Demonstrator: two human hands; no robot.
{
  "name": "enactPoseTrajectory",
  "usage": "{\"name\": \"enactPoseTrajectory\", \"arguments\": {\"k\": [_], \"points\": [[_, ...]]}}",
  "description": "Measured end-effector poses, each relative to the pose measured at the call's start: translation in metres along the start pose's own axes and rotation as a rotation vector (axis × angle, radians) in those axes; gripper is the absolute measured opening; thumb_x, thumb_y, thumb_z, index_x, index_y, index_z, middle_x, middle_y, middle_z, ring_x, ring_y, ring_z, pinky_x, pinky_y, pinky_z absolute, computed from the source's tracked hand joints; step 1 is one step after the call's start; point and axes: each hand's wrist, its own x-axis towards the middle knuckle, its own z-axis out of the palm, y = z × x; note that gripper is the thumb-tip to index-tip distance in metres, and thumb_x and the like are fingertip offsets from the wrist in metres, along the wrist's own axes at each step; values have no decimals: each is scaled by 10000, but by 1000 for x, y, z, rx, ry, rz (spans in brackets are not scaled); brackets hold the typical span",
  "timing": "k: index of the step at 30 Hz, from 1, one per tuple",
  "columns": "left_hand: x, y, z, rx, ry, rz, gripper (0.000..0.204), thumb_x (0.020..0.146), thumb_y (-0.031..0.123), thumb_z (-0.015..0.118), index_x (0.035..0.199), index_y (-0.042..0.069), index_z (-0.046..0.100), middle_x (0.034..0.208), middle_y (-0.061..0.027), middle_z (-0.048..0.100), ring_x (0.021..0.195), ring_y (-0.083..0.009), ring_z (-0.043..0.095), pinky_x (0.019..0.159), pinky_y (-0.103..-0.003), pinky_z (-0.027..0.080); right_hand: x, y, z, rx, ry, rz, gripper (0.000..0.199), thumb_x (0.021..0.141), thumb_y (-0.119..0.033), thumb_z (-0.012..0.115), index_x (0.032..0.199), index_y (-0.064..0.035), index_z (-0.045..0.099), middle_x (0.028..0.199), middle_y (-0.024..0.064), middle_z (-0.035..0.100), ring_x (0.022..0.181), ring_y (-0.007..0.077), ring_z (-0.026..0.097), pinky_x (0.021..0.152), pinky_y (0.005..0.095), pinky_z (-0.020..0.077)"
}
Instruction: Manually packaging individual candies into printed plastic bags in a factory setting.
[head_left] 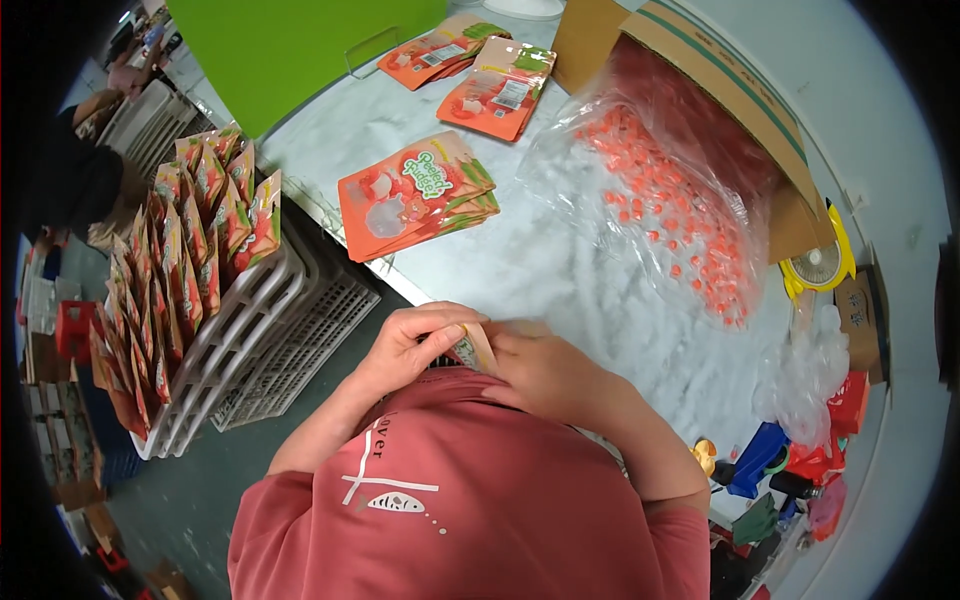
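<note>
Close in front of my body, at the table's near edge, both hands hold a small printed pouch (479,350). My left hand (402,352) pinches its upper edge between thumb and fingers. My right hand (552,372) is closed around the other side, its fingers slightly blurred and partly hidden. Just beyond the hands, a stack of flat red and orange pouches (412,195) lies on the table. Loose red wrapped pieces (690,215) lie in a large clear plastic bag (560,165) that spills out of a cardboard box (792,165) to the right.
Two more pouch stacks (500,92) sit at the back of the marbled table (560,265), beside a green panel (300,50). On the left, upright pouches fill a white crate (245,325). A yellow dial device (822,258) and a blue tape dispenser (757,457) are at right.
</note>
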Motion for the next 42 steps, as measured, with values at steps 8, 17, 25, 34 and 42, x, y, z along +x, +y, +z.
{"name": "enactPoseTrajectory", "arguments": {"k": [8,17,25,34,42], "points": [[-6,-7,-9,-81,114,-87,252,1015,154,561,1132,-33,684,1121,-120,678,941,-157,640,784,-289,538,-14,-13,-17,178,167,134,320,783,-108,755,1085,-81,652,1176,136,627,1176,321,576,867,396,537],[0,-4,-6,-283,108,-66,246,1004,144,585,1148,-34,675,1115,-102,655,908,-139,638,730,-268,560,-25,19,5,177,423,174,253,805,-4,733,1039,-36,643,1072,99,660,882,236,696,694,303,564],[2,2,2,-182,159,-147,146,929,90,684,1001,-36,697,909,-65,681,628,-86,619,536,-217,525,-22,-1,0,401,515,351,290,857,-16,699,1144,-47,668,888,102,682,778,172,692,690,290,547],[3,4,7,-80,165,-110,140,944,100,667,955,-36,700,804,-46,648,563,-63,582,468,-205,529,-20,22,0,496,337,309,90,895,-124,685,945,-51,699,827,96,681,716,211,685,620,340,512],[7,4,10,-122,12,-73,108,931,63,672,970,-30,711,898,-41,646,613,-48,574,499,-184,473,-17,17,2,68,391,185,103,863,-186,704,830,-92,676,734,53,620,636,256,598,566,358,447]]}}
